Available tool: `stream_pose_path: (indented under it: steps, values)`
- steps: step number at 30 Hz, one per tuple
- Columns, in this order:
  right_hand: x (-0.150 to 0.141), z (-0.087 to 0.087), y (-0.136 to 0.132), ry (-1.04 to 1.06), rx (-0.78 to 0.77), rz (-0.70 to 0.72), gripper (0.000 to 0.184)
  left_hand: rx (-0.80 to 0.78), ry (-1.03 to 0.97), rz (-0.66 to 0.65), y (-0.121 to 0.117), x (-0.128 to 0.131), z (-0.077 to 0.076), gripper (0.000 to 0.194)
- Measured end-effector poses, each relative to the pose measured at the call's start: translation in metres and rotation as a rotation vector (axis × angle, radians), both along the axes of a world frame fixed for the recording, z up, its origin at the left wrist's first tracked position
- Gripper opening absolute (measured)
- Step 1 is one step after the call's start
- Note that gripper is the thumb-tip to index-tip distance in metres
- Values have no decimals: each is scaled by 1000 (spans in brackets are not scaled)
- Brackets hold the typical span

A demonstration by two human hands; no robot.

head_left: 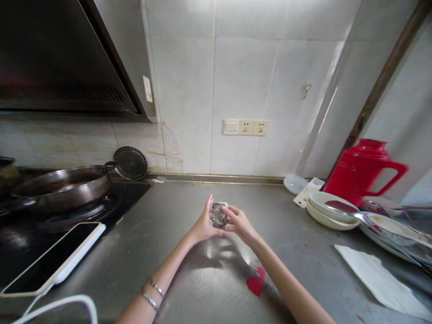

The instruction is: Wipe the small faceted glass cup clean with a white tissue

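Between my two hands, a little above the steel counter (189,288), is a small clear box-like thing (219,216) with a dark patterned middle and a pale top edge. I cannot make out its exact kind. My left hand (203,226) cups it from the left and below, thumb underneath. From the right, the fingers of my right hand (239,221) press on its side and upper corner. A red piece (256,282) lies on the counter beside my right forearm.
On the left, a steel pan (67,191) sits on the black stove, with a phone (56,256) on a white cable in front. At right stand a red thermos (361,173), stacked bowls (330,216), plates (391,231) and a white napkin (378,279).
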State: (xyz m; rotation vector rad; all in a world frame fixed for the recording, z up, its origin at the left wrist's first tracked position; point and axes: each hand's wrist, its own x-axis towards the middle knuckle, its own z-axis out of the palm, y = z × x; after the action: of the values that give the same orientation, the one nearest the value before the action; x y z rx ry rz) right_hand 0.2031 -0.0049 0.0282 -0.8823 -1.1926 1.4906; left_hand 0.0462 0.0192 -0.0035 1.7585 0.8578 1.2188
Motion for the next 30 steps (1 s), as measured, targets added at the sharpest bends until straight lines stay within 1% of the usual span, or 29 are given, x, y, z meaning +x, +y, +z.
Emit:
stream_pose_path:
  steps: [2,5,8,10,13,15,17,18,20,22,23,25,30]
  values:
    - [-2,-1,0,-2,-5,-16,45,25,-9,30,-2,3,-2,127]
    - [-4,-2,1,-35,-5,-45,45,29,11,87,-5,6,-3,107]
    - [-1,-2,3,-65,-75,-120,47,16,34,72,-8,8,0,83]
    - [3,-3,7,-78,-123,-174,47,17,28,42,-11,9,2,72]
    - [9,-3,12,-136,-122,-186,45,19,-4,6,-15,12,6,67]
    - [13,-4,15,-229,-86,-193,43,12,-20,-5,-16,12,8,68]
    - [17,-6,18,-367,35,-246,40,15,-20,4,-16,12,9,69]
    - [19,-7,20,-444,141,-292,38,21,-15,11,-16,11,9,69]
    - [20,-10,21,-570,410,-406,35,44,1,39,-15,10,8,70]
    - [20,-11,21,-623,636,-502,32,71,18,70,-13,10,6,72]
    - [19,-11,20,-621,709,-529,31,84,27,82,-13,10,5,73]
    - [15,-9,16,-595,800,-528,29,112,33,85,-12,12,3,73]
    - [8,-1,3,-559,921,-387,24,139,31,71,-12,15,-2,75]
